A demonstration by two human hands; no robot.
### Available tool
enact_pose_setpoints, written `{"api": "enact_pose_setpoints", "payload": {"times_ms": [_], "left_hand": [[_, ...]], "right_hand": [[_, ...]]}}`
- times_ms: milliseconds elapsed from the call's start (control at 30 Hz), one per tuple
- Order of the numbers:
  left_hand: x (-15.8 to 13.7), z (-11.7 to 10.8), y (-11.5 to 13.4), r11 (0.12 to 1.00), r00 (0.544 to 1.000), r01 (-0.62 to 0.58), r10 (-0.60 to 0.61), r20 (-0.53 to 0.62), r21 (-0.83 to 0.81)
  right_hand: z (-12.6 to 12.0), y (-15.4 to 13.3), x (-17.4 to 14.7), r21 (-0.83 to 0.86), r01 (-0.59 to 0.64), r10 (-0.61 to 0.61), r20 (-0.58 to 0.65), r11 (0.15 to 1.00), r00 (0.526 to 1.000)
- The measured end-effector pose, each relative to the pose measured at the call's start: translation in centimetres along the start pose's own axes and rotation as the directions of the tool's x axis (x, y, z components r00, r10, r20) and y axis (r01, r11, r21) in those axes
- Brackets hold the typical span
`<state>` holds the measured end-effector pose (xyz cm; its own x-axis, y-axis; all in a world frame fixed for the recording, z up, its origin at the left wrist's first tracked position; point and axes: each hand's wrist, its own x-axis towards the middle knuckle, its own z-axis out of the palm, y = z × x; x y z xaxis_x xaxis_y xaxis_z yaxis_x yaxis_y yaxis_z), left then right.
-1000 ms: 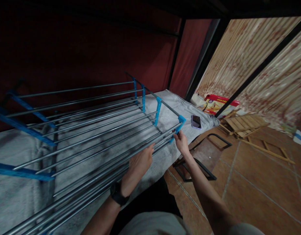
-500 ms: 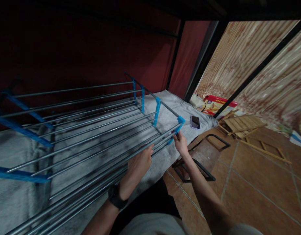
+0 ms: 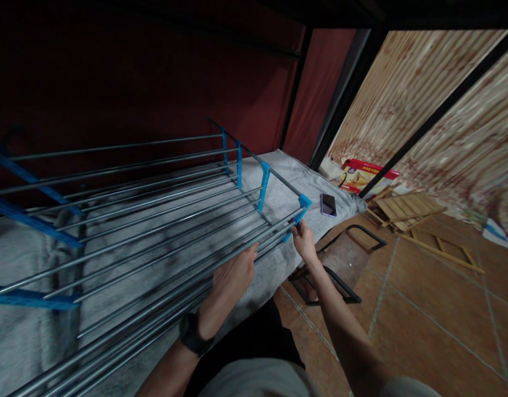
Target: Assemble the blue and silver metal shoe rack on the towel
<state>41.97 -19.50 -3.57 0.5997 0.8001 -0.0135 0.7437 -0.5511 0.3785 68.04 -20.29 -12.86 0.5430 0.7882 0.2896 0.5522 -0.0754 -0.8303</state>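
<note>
Tube shoe rack point(image 3: 154, 227) on the grey cloth point(image 3: 295, 171), right hand point(image 3: 304, 242) gripping its blue corner bracket point(image 3: 305, 202) at the cloth's near edge, left hand point(image 3: 237, 270) against front tubes point(image 3: 121, 324), grip hidden, can't tell.

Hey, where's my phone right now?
In the head view, the phone lies right of centre on the grey cloth, just right of the blue bracket and farther off than the right hand.
</note>
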Motion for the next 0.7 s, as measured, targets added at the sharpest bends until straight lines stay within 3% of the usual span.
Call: {"api": "enact_pose_setpoints", "payload": {"times_ms": [233,700], "left_hand": [[0.33,-0.27,-0.33,0.995,0.993,-0.097,0.098,-0.06,0.02],[0.07,-0.8,0.16,0.998,0.999,-0.05,0.05,-0.009,0.033]], "right_hand": [[0.0,-0.4,0.03,-0.047,-0.022,0.021,-0.024,0.999,0.999],[0.05,-0.71,-0.18,-0.042,-0.028,0.026,-0.041,0.999,0.999]]}}
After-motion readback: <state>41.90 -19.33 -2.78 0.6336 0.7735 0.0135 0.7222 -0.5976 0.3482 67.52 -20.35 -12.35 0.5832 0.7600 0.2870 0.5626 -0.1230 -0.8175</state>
